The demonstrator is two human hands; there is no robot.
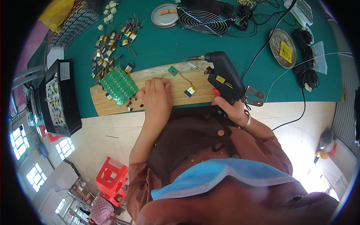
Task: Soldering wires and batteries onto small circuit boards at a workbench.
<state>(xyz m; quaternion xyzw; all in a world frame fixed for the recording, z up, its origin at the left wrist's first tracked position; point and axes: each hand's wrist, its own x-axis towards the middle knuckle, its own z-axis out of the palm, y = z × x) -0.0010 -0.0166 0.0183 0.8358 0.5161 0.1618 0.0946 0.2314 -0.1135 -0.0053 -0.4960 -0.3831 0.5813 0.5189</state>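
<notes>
My right hand [233, 111] grips a black soldering gun [225, 77] by its handle, with its metal tip pointing left over the wooden board [140, 79]. Closed with its fingers curled, my left hand [156, 95] rests on that board; whatever it may hold is hidden. Between the hands lies a small green circuit board [173, 71], joined by thin wires to a small battery [190, 92]. Left of my left hand, a panel of green circuit boards [119, 86] lies tilted on the wood, with small black parts [130, 109] beside it.
Several wired batteries [107, 50] are heaped at the far left. A black box of parts [69, 97] stands at the table's left edge. At the back are a round tin [165, 16] and a fan with a wire guard [202, 21]. A dish [276, 45] holds a yellow sponge [285, 51].
</notes>
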